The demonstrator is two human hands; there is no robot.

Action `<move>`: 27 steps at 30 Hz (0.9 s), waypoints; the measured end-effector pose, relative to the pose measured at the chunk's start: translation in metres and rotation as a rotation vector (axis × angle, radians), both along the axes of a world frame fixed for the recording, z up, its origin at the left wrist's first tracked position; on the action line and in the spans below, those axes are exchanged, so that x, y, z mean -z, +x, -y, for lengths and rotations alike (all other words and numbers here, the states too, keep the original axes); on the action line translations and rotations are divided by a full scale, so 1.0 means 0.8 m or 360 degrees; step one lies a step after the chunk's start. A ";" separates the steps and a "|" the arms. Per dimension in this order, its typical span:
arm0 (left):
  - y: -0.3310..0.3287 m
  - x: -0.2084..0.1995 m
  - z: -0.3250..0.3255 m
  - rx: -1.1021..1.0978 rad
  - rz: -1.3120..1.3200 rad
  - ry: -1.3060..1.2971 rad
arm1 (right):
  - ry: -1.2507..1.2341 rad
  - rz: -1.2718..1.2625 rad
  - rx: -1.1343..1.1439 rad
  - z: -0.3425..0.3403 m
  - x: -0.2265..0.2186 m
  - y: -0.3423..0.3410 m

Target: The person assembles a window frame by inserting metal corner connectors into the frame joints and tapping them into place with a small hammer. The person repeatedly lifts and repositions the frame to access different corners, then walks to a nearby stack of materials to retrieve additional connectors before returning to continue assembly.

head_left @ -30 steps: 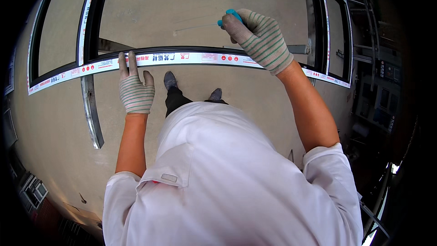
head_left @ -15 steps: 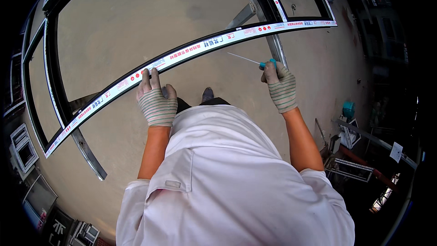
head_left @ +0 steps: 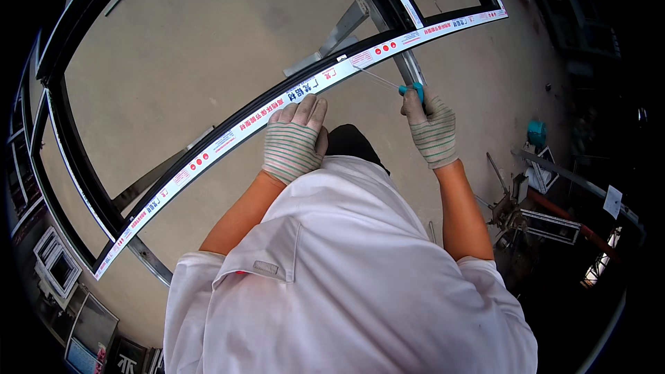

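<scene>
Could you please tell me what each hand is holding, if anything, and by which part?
The right hand holds a screwdriver by its teal handle. The left hand touches the frame's near bar; whether it grips it cannot be told.

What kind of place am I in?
Likely a frame workshop: a large dark frame, a turquoise-handled tool in your right hand, and smaller frames at far left.

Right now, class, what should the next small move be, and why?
Probably guide the screwdriver tip slightly left to the small white piece: the right hand aims it that way, and the left hand rests on the frame.
</scene>
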State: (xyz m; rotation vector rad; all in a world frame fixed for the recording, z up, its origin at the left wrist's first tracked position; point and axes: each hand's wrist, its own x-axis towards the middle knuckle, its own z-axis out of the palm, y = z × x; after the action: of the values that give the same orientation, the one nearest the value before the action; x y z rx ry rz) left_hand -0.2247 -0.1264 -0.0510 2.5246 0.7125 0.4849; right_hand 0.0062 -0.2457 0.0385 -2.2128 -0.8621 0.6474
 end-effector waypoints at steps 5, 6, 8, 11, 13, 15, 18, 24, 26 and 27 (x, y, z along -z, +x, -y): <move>0.039 0.001 -0.004 0.0001 0.0070 -0.0038 | 0.0010 0.0163 -0.0185 -0.016 0.000 0.037; 0.048 0.001 -0.005 -0.0036 0.0070 -0.0022 | 0.0005 0.0238 -0.0282 -0.021 -0.001 0.046; 0.067 -0.002 -0.005 -0.0120 0.0072 0.0009 | -0.0042 0.0302 -0.0452 -0.039 -0.014 0.063; 0.100 0.005 0.012 -0.0332 -0.0097 0.0021 | 0.0005 0.0360 -0.0691 -0.063 -0.019 0.094; 0.119 0.012 0.024 -0.0471 -0.0183 -0.0025 | 0.0112 0.0356 -0.0838 -0.072 -0.014 0.114; 0.137 0.010 0.032 -0.0593 -0.0280 -0.0060 | 0.0265 0.0320 -0.0998 -0.084 -0.006 0.133; 0.158 0.004 0.037 -0.0721 -0.0404 -0.0095 | 0.0291 0.0244 -0.1220 -0.103 -0.005 0.157; 0.187 0.004 0.039 -0.0936 -0.0407 -0.0051 | 0.0402 0.0336 -0.1562 -0.136 0.000 0.182; 0.191 0.004 0.038 -0.0983 -0.0436 -0.0048 | 0.0441 0.0364 -0.1665 -0.148 -0.006 0.182; 0.192 0.004 0.041 -0.0997 -0.0452 -0.0059 | 0.0407 0.0372 -0.1721 -0.153 -0.009 0.182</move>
State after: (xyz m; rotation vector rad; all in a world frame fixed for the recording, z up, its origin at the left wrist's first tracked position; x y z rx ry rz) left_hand -0.0710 -0.1594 -0.0540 2.3206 1.6190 0.3042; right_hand 0.1515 -0.1235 0.0457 -1.4722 -2.1550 0.6805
